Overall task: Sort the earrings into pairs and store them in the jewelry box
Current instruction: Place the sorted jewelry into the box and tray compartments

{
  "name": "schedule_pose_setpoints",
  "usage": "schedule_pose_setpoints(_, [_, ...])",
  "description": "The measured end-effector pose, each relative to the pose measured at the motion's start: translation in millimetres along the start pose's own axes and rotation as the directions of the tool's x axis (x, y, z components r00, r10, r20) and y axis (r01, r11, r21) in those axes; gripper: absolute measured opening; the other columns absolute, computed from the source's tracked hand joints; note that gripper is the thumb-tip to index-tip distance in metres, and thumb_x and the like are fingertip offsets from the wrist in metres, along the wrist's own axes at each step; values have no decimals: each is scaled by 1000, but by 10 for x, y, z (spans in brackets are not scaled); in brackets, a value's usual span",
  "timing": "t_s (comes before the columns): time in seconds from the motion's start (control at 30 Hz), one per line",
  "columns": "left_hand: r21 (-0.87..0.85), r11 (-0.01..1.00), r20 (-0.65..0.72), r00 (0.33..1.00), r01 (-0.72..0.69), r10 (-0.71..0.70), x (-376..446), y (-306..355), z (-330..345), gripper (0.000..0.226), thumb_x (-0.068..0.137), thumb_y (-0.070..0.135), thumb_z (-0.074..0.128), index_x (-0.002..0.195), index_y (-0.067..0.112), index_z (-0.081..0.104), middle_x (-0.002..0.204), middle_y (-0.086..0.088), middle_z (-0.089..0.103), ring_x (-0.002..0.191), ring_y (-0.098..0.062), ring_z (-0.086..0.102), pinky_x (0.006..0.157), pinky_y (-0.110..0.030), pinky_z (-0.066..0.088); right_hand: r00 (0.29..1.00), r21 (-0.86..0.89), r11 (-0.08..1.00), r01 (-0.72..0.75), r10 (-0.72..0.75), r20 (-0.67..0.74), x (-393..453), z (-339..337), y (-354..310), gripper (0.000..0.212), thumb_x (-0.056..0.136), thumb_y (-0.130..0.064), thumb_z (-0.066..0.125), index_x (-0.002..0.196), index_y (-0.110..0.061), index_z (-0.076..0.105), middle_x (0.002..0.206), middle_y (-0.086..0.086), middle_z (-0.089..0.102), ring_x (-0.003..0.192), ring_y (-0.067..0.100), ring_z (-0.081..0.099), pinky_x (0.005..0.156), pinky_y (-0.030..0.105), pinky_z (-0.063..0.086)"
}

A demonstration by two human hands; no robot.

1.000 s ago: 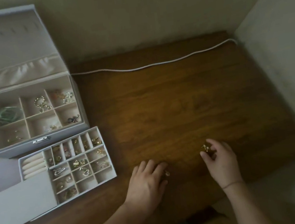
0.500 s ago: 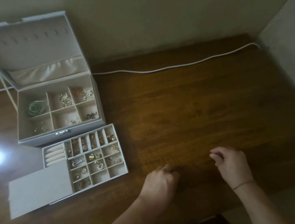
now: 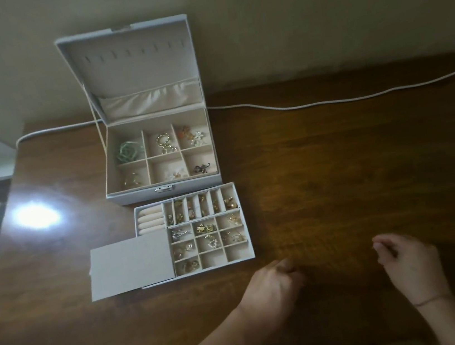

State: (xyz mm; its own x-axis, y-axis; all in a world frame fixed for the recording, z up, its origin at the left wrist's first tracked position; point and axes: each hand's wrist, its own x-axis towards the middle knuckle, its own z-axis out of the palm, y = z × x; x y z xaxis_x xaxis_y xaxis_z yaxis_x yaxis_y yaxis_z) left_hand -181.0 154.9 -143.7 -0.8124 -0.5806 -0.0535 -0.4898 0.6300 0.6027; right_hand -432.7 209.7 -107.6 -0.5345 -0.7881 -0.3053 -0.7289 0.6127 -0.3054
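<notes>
The grey jewelry box [image 3: 136,196] stands open at the back left, its lid upright, with earrings lying in its six compartments. In front of it lies the divided tray [image 3: 199,274], most cells holding gold earrings; two cells in its front row look bare. My left hand [image 3: 271,287] rests on the table just right of the tray's front corner, fingers curled closed. My right hand [image 3: 407,262] hovers farther right, thumb and forefinger pinched together. Whatever either hand holds is hidden by the fingers. No loose earring shows on the wood.
A grey flat cover [image 3: 131,263] overlaps the tray's left half. A white cable [image 3: 327,101] runs along the back of the brown wooden table [image 3: 352,172]. A bright glare spot [image 3: 37,218] sits at the left. Walls close off the back.
The view has swung left, bringing the whole box into sight. My right hand closed over the gold earring it pinched. My left hand curled shut where a small earring lay.
</notes>
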Motion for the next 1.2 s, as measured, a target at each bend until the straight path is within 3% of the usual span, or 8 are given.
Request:
schedule_pose_setpoints(0.17, [7, 999, -19, 999, -48, 48, -174, -84, -103, 9, 82, 18, 72, 90, 22, 72, 84, 0, 63, 70, -22, 62, 50, -25, 49, 928, 155, 919, 363, -371, 26, -193, 72, -832, 15, 86, -20, 67, 98, -29, 71, 92, -16, 64, 81, -3, 60, 69, 7, 43])
schedule_pose_setpoints(0.23, [24, 997, -23, 997, -73, 74, -275, -157, -128, 7, 82, 21, 70, 89, 22, 72, 84, 1, 64, 68, -21, 61, 49, -27, 49, 852, 201, 841, 501, -520, 52, -260, 218, -1184, 13, 86, -18, 68, 94, -27, 73, 89, -16, 66, 81, -2, 60, 71, 9, 47])
schedule_pose_setpoints(0.33, [-1, 990, -1, 990, -138, 138, -474, -326, -166, 14, 85, 18, 61, 93, 21, 73, 92, 0, 69, 72, -22, 63, 56, -29, 53, 799, 234, 792, 564, -595, 88, -288, 470, -1526, 12, 88, -20, 65, 94, -25, 73, 90, -13, 68, 82, 3, 62, 72, 20, 54])
schedule_pose_setpoints(0.5, [-27, 986, -38, 986, -166, 165, -754, -536, -246, 16, 87, 15, 64, 99, 20, 73, 96, -1, 69, 81, -19, 63, 66, -29, 54, 795, 187, 794, 578, -600, 89, -308, 720, -1681, 10, 88, -21, 66, 93, -25, 73, 91, -11, 69, 81, 7, 64, 67, 25, 55])
schedule_pose_setpoints(0.73, [-77, 993, -254, 965, -87, 65, -931, -692, -345, 15, 84, 9, 67, 93, 18, 74, 98, 1, 70, 81, -18, 66, 68, -27, 55, 815, 219, 796, 564, -579, 6, -309, 754, -1653, 15, 88, -17, 66, 100, -23, 73, 94, -11, 71, 82, 4, 65, 68, 21, 56])
schedule_pose_setpoints(0.97, [-36, 996, -552, 829, 82, -88, -837, -863, -567, 13, 91, 21, 66, 91, 15, 78, 93, 5, 72, 82, -17, 61, 69, -34, 51, 924, 358, 853, 380, -363, -117, -408, 752, -1436, 20, 88, -11, 65, 106, -20, 70, 100, -11, 68, 91, 0, 62, 77, 15, 52])
schedule_pose_setpoints(1.07, [20, 987, -577, 808, 161, -120, -758, -930, -601, 17, 90, 26, 64, 92, 17, 79, 93, 7, 73, 84, -15, 57, 70, -35, 49, 907, 334, 845, 419, -411, -98, -473, 783, -1410, 19, 87, -10, 66, 102, -20, 71, 97, -12, 68, 89, -1, 62, 75, 17, 54])
schedule_pose_setpoints(1.2, [70, 983, -529, 842, 170, -108, -740, -971, -565, 14, 89, 28, 67, 94, 20, 78, 94, 8, 72, 86, -16, 55, 74, -36, 47, 884, 308, 833, 459, -461, -71, -526, 841, -1460, 16, 88, -15, 64, 101, -21, 71, 100, -16, 63, 91, -5, 59, 77, 16, 54])
